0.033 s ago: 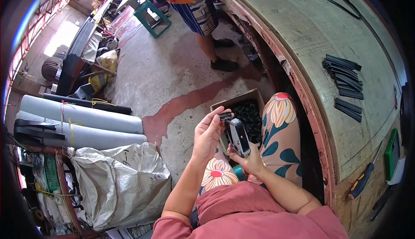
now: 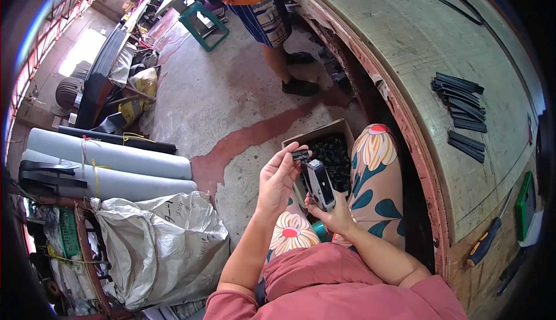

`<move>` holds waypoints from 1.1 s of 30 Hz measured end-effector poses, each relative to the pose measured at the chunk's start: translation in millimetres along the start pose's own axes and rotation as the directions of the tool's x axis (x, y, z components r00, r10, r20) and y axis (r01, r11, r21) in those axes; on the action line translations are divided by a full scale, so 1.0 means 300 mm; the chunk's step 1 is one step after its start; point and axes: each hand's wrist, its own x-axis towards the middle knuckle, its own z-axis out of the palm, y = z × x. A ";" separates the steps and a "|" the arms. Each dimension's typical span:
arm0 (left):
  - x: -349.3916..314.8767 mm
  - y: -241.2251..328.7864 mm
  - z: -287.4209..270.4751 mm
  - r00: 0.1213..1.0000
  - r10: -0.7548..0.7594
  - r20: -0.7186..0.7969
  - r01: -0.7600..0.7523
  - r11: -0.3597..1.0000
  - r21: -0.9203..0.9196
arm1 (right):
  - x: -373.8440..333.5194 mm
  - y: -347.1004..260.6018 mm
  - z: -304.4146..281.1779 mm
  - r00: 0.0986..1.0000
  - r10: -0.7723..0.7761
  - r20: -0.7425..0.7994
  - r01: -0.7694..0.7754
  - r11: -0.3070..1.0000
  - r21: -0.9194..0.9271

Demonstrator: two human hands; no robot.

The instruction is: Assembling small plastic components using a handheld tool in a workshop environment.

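In front of my lap, my left hand [image 2: 277, 178] pinches a small black strip piece [image 2: 300, 155] between thumb and fingertips. Wrapped around the lower end of a grey and black staple gun [image 2: 318, 184] is my right hand [image 2: 336, 212]. The tool's nose points away from me, close beside the strip piece; whether they touch I cannot tell. Beyond and below both hands, a box [image 2: 324, 129] on the floor by my knees holds many small black pieces [image 2: 331, 152]. The hands partly hide this box.
Cut black strips [image 2: 463, 103] lie on the wooden table [image 2: 399, 48] at right, with a screwdriver [image 2: 485, 242] and a green object [image 2: 525, 204] nearer. Grey rolls [image 2: 110, 158] and a white sack [image 2: 162, 245] stand left. A person [image 2: 260, 19] stands ahead near a green stool [image 2: 202, 25].
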 end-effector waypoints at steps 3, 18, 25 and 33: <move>0.004 0.022 -0.001 1.000 -0.001 -0.014 0.000 0.997 -0.071 | -0.009 0.027 -0.007 0.999 0.002 0.040 -0.003 1.000 0.023; 0.034 0.037 0.017 0.987 0.155 -0.035 -0.110 0.824 0.556 | 0.004 0.118 -0.028 0.941 0.164 -0.295 -0.124 0.981 0.150; 0.109 0.077 0.350 0.840 0.284 0.463 -0.536 0.572 0.621 | 0.026 0.016 -0.037 0.914 0.074 -0.400 -0.098 0.994 -0.040; 0.188 0.052 0.752 0.443 0.248 0.862 -0.893 0.208 0.399 | -0.005 -0.027 -0.031 0.917 0.067 -0.393 -0.161 0.964 -0.213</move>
